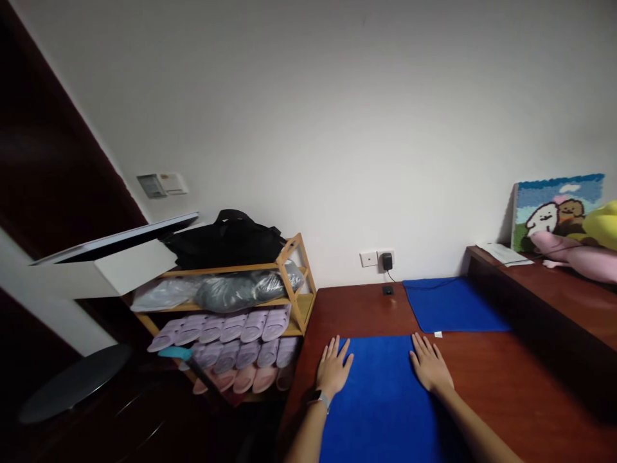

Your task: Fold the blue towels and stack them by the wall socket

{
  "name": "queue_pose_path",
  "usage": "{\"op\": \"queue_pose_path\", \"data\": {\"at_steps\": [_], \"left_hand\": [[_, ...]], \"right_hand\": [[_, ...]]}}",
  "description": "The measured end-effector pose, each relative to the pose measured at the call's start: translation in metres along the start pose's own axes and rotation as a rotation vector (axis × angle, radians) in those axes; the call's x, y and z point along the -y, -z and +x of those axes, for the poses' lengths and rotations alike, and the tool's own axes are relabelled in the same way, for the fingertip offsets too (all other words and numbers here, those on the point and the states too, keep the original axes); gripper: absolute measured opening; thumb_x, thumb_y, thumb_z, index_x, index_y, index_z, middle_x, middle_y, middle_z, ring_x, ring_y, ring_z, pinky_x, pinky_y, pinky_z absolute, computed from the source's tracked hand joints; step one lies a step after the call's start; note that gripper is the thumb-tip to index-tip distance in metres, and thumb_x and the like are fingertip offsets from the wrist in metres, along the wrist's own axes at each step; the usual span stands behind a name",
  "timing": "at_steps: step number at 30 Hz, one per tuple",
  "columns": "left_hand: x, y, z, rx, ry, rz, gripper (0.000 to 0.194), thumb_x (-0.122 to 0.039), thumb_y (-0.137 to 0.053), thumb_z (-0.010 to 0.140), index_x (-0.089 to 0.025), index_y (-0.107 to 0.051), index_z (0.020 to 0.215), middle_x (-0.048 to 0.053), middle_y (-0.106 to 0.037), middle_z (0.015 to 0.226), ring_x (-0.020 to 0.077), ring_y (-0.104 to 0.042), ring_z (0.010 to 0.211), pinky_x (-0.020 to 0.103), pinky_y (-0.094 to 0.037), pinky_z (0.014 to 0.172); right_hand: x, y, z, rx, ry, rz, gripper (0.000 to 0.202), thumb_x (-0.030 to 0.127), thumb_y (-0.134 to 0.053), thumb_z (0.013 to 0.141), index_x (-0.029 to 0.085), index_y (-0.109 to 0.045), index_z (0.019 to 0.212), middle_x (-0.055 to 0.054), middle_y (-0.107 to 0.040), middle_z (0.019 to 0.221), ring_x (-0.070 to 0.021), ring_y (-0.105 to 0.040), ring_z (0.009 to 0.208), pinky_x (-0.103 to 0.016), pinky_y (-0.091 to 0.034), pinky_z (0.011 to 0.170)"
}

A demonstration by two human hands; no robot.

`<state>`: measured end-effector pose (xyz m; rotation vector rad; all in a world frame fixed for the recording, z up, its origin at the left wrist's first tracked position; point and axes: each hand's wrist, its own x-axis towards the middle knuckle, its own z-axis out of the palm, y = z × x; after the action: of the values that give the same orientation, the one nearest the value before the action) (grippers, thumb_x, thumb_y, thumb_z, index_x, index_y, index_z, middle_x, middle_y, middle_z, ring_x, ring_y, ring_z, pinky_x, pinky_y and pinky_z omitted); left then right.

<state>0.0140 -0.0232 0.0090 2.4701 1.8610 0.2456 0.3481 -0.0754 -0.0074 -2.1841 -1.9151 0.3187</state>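
A blue cloth [380, 399] lies spread over the reddish-brown wooden desk [511, 373], running toward me and out of the bottom of the view. My left hand [333, 368] rests flat across its left edge, fingers apart, with a watch on the wrist. On the opposite edge my right hand [430, 363] is laid flat as well, fingers stretched forward near the far right corner. Neither hand grasps anything. Behind the right hand, a second blue cloth [457, 305] lies flat near the wall, a small white tag at its front edge.
Left of the desk stands a wooden shoe rack [303, 283] with several slippers [250, 325], a black bag [226, 239] and an open white box [135, 267]. A black plug [387, 261] sits in the wall. A raised ledge [569, 283] at right bears a pink plush toy [578, 256].
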Motion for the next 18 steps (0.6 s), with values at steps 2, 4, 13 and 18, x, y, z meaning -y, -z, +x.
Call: {"op": "queue_pose_path", "data": {"at_steps": [2,4,13,18], "left_hand": [[-0.003,-0.003,0.001,-0.008,-0.002,-0.006,0.060,-0.054,-0.031,0.106,-0.033,-0.038,0.161,0.005,-0.029,0.172,0.0280,-0.025,0.159,0.051,-0.026,0.127],[-0.006,-0.004,0.001,-0.006,-0.006,-0.017,0.060,-0.055,-0.029,0.106,-0.032,-0.038,0.161,0.005,-0.029,0.172,0.0282,-0.024,0.159,0.051,-0.025,0.128],[-0.019,0.011,0.016,0.068,0.016,0.016,0.064,-0.054,-0.028,0.106,-0.025,-0.038,0.162,0.010,-0.031,0.171,0.0317,-0.023,0.159,0.056,-0.020,0.128],[-0.112,-0.004,0.025,-0.049,-0.235,-0.063,0.070,-0.057,-0.018,0.107,-0.018,-0.032,0.164,0.011,-0.027,0.172,0.0261,-0.019,0.160,0.048,-0.017,0.131]], "right_hand": [[0.000,0.001,-0.001,-0.013,0.014,0.001,0.070,0.049,-0.016,0.103,0.020,-0.019,0.167,0.001,-0.019,0.174,-0.0203,-0.012,0.161,-0.044,-0.011,0.131],[0.001,0.003,-0.001,-0.008,0.033,-0.005,0.070,0.048,-0.014,0.104,0.019,-0.017,0.167,0.001,-0.016,0.174,-0.0194,-0.011,0.161,-0.043,-0.010,0.131],[0.004,0.008,0.001,0.035,0.018,-0.007,0.071,0.046,-0.015,0.103,0.013,-0.019,0.166,-0.003,-0.017,0.174,-0.0192,-0.012,0.161,-0.041,-0.007,0.130],[0.003,0.007,0.002,0.033,0.018,-0.020,0.071,0.045,-0.014,0.103,0.011,-0.018,0.166,-0.003,-0.017,0.174,-0.0195,-0.012,0.161,-0.042,-0.007,0.130]]}}
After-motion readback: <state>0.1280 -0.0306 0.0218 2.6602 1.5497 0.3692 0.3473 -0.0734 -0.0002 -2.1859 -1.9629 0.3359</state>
